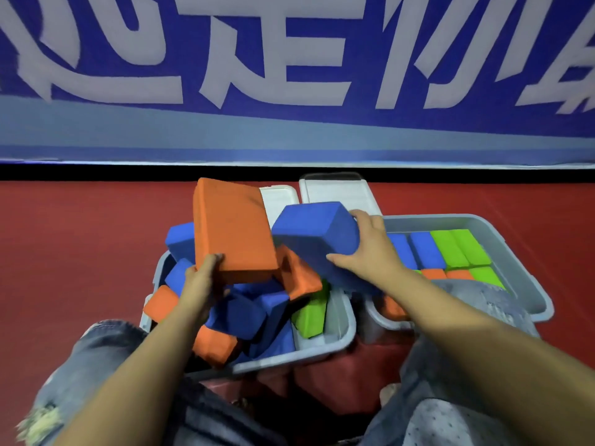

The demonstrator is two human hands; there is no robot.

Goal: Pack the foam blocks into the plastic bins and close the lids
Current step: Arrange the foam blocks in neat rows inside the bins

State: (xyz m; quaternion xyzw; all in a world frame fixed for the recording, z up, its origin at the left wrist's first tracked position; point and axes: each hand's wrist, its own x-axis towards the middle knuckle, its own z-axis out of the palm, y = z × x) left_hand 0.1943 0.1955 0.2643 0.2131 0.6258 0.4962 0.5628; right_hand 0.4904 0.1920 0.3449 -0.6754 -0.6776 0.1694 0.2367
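Head view, hands: left hand point(203, 278) grips orange block point(233, 228); right hand point(370, 249) holds blue block point(317, 235) (lifted, likely for sorting).
Left bin point(341, 326): blocks jumbled.
Right bin point(502, 226): neat rows.
Lids point(338, 191): off, behind.

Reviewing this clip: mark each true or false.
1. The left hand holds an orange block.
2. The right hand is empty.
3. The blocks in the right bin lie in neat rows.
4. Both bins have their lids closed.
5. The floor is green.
1. The left hand holds an orange block. True.
2. The right hand is empty. False: it grips a blue block.
3. The blocks in the right bin lie in neat rows. True.
4. Both bins have their lids closed. False: the right bin and the left bin are open; the white lids lie behind them.
5. The floor is green. False: it is red.
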